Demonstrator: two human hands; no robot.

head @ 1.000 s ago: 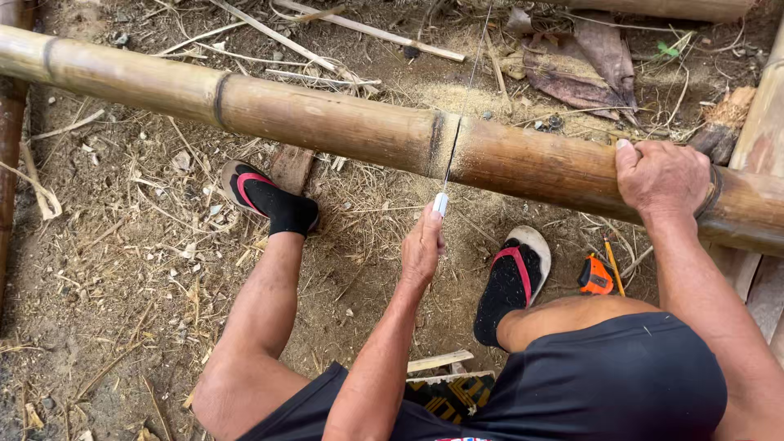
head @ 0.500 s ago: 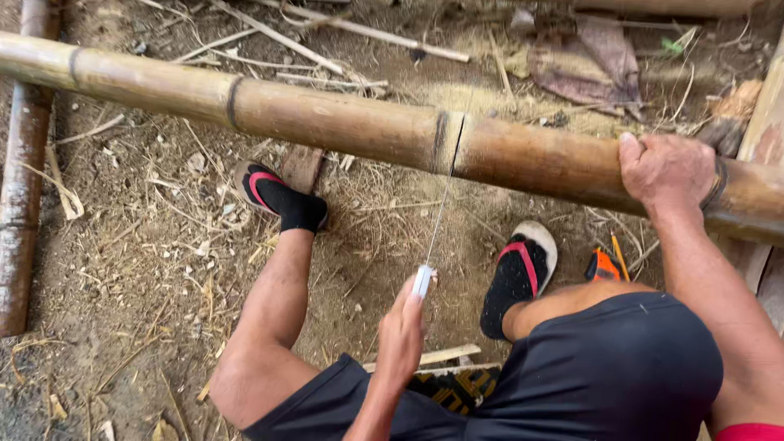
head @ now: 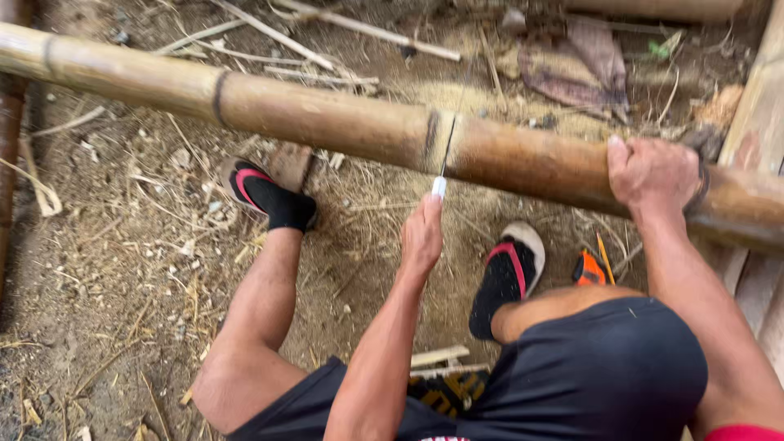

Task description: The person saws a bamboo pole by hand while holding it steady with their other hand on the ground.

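I sit low over a long bamboo pole (head: 327,122) that runs across the ground in front of me, its right end resting higher, against timber at the frame's edge. My right hand (head: 649,171) is closed down over the top of the pole, fingers curled onto the far side — a firm press, judging by the straight arm, to keep the round stalk from rolling or shifting. My left hand (head: 422,237) is wrapped shut around the pale handle of a thin saw (head: 443,159), whose narrow blade stands in a dark cut in the pole, just right of one of its ring joints. The blade sits nearly square to the pole, so the kerf runs straight across the grain rather than slanting.

My feet, in black slip-on shoes with pink trim (head: 265,194), are planted wide on either side of the cut — the left one near the pole, the right shoe (head: 508,273) drawn in under my knee — which leaves the sawing arm free between my legs.

An orange-handled tool (head: 590,268) lies in the dirt beside my right shoe, close by. Dry leaves (head: 580,69) and split sticks (head: 327,28) litter the ground beyond the pole. No container shows anywhere here.
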